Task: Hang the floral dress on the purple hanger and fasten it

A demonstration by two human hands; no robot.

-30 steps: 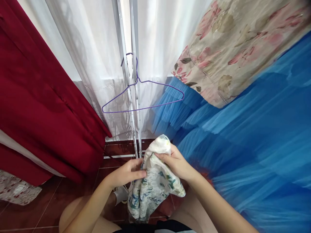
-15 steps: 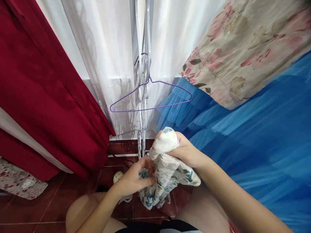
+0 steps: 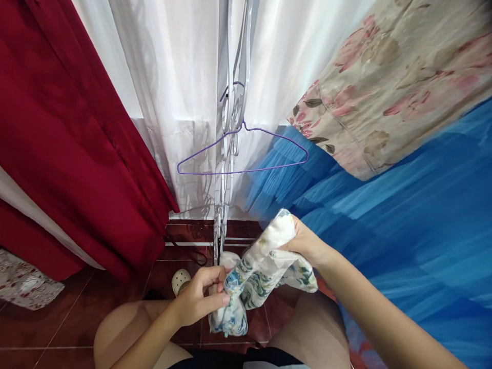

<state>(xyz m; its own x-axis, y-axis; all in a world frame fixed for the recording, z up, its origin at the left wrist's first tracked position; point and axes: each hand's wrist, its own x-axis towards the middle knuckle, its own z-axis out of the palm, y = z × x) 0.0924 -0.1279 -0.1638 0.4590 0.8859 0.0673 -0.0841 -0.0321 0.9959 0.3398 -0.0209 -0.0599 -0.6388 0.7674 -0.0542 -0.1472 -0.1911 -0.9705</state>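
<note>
hanging at the far left, a deep red cloth (image 3: 77, 138) falls in long folds above a speckled cloth (image 3: 28, 282). next come a white curtain (image 3: 161, 77) and, on the tiled floor, a pale shoe with round holes (image 3: 180, 281). the person's left hand (image 3: 203, 294) pinches the lower left side of a patterned cloth (image 3: 265, 261) between thumb and fingers. this cloth is held up between both hands, over the floor and in front of the knees, below a bare purple hanger (image 3: 253, 170) beside a white metal rack (image 3: 230, 51). its ground is white, printed with swirling blue and dark green marks and a faint touch of yellow. it is bunched and creased, with a rounded fold at the top, a gathered end drooping at the lower left and a corner jutting right. the right hand (image 3: 307, 238) grips its upper part, fingers mostly hidden behind it. beyond are a beige floral cloth (image 3: 384, 92) and layered blue tulle (image 3: 423, 205).
</note>
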